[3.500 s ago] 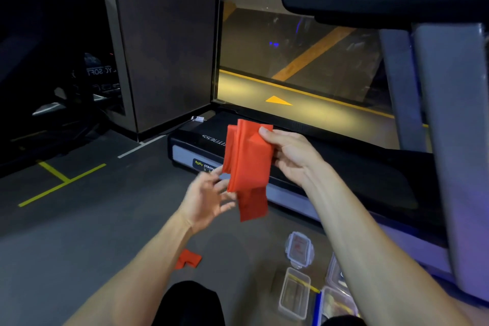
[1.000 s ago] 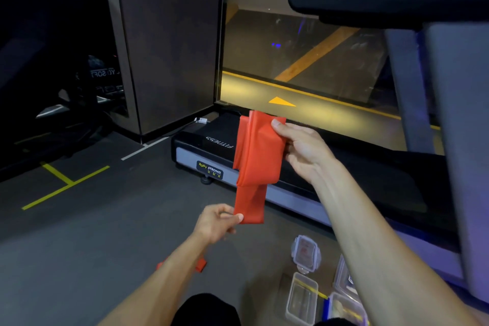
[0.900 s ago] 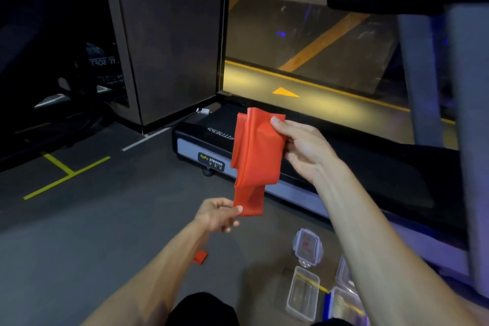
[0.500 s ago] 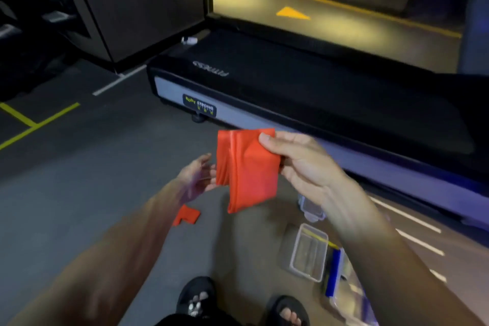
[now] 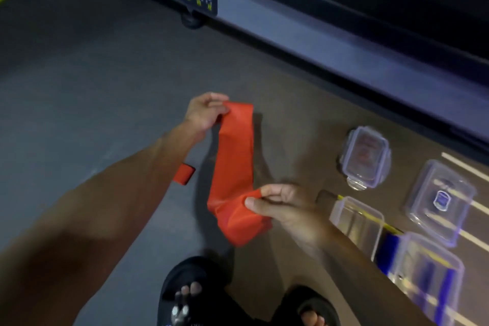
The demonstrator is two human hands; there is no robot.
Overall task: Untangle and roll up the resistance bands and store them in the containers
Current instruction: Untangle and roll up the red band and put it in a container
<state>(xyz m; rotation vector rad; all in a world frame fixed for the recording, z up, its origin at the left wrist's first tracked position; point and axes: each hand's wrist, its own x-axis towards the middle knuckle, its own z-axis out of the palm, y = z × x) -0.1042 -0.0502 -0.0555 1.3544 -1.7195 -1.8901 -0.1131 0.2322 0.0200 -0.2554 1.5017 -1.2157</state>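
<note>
A person stands on a dark grey gym floor, seen from above, sandalled feet at the bottom edge. The left hand pinches the far end of a red resistance band with curled fingers; open floor stretches away to its left and beyond it. A second, small red band lies on the floor, partly hidden by the left forearm. The held band runs flat back toward the body, in the air above the floor, to the right hand, whose thumb and fingers pinch its near end, where the material bunches into loose folds. To the right, clear plastic containers and lids sit close together on the floor, apart from the band. Behind them, the grey side rail of a treadmill closes off the far side, its label reading "Body Strong".
</note>
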